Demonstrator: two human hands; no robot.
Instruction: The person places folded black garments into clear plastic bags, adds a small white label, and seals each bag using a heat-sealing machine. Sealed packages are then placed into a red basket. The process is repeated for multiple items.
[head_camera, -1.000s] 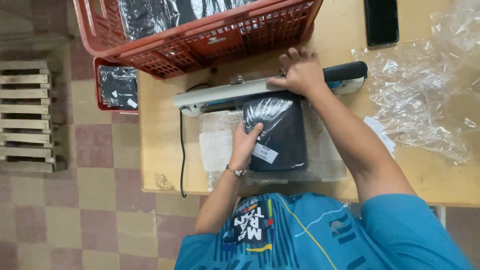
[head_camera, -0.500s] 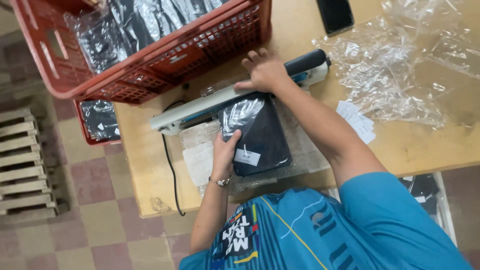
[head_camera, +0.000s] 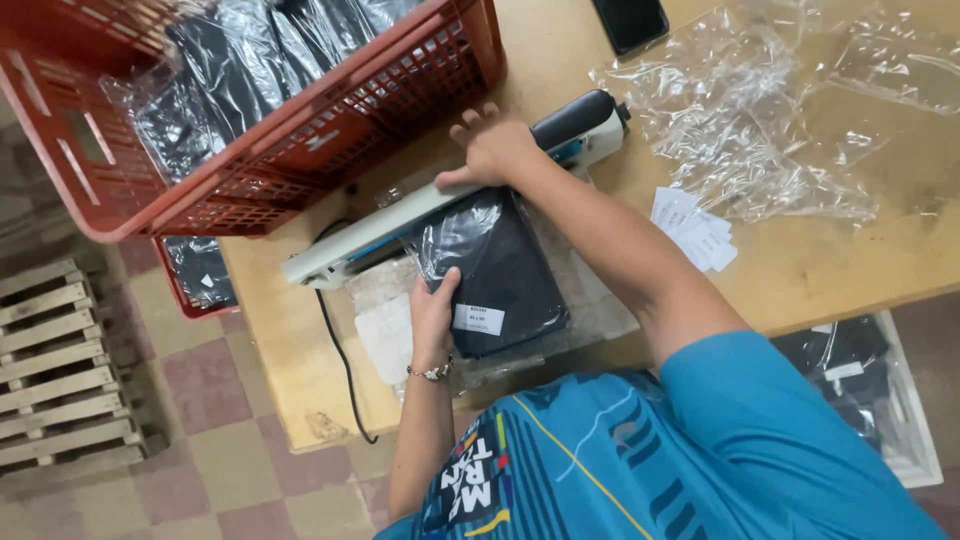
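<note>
Right hand (head_camera: 495, 150) presses flat on the long white impulse sealer's arm (head_camera: 400, 225); left hand (head_camera: 435, 305) grips the bagged black garment (head_camera: 500, 275), mouth under the arm. Sealing underway; red plastic crate (head_camera: 330, 130) behind the sealer holds finished packs.

packet (head_camera: 500, 270) under sealer (head_camera: 400, 225), crate (head_camera: 300, 140) behind
</note>
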